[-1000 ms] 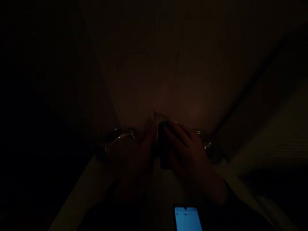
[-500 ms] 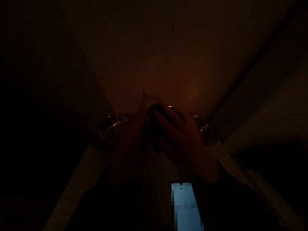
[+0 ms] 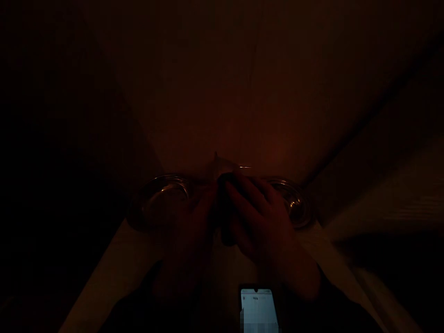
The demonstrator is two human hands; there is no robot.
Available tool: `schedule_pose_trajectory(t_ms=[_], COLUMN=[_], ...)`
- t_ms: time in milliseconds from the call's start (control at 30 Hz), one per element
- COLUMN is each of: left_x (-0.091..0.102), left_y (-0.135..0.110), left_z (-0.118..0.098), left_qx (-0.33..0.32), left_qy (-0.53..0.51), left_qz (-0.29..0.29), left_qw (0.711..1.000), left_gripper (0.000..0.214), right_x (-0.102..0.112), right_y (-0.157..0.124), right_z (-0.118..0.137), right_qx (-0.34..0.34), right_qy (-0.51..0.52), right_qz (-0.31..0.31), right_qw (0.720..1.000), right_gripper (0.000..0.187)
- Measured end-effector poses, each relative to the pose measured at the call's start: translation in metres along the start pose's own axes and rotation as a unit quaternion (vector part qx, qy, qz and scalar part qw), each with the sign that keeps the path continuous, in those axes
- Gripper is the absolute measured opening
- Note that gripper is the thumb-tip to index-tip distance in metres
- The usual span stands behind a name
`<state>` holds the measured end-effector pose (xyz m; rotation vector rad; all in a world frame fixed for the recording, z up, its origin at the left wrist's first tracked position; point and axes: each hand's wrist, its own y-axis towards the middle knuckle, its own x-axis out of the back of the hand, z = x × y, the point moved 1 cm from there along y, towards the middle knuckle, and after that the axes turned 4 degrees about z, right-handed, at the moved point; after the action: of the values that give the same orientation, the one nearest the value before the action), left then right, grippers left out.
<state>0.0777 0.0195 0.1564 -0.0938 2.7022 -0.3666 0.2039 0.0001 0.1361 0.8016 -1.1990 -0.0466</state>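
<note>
The scene is very dark. My right hand (image 3: 263, 222) has its fingers wrapped round a dark elongated object (image 3: 225, 212) held upright in front of me. My left hand (image 3: 194, 222) presses against the left side of that same object, fingers closed. A pale, thin pointed piece (image 3: 222, 165) sticks up above the hands; what it is I cannot make out. Both hands hover over a pale table edge between two shiny bowls.
A metal bowl (image 3: 161, 201) sits left of the hands and another metal bowl (image 3: 293, 203) sits right. A lit phone screen (image 3: 258, 310) glows at the bottom centre. The pale table surface (image 3: 114, 273) runs diagonally; surroundings are black.
The hands and the dark object shifted up in view half a second ago and have come back down. The phone screen shifted with the view. The grip looks unchanged.
</note>
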Motion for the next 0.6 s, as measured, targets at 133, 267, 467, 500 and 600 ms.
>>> schedule_pose_trajectory(t_ms=[133, 267, 467, 500, 600], left_x=[0.001, 0.005, -0.002, -0.004, -0.006], left_y=[-0.006, -0.015, -0.020, -0.020, -0.019], left_z=[-0.008, -0.008, -0.016, -0.018, -0.022], left_qx=[-0.002, -0.022, -0.035, -0.040, -0.045], left_qy=[-0.021, -0.022, -0.033, -0.040, -0.052], left_qz=[0.007, 0.015, -0.015, -0.024, -0.013], left_qw=[1.000, 0.999, 0.999, 0.998, 0.998], left_gripper=[0.012, 0.018, 0.015, 0.013, 0.012], right_x=[0.004, 0.007, 0.012, 0.013, 0.016], right_y=[-0.001, 0.001, 0.004, 0.004, 0.002], right_z=[0.003, 0.011, 0.016, 0.016, 0.017], right_qx=[0.003, 0.008, 0.034, 0.037, 0.047], right_qy=[0.002, -0.012, 0.006, 0.004, -0.008], right_qz=[0.002, -0.014, -0.050, -0.044, -0.032], right_qw=[1.000, 1.000, 0.998, 0.998, 0.998], right_gripper=[0.047, 0.047, 0.047, 0.047, 0.045])
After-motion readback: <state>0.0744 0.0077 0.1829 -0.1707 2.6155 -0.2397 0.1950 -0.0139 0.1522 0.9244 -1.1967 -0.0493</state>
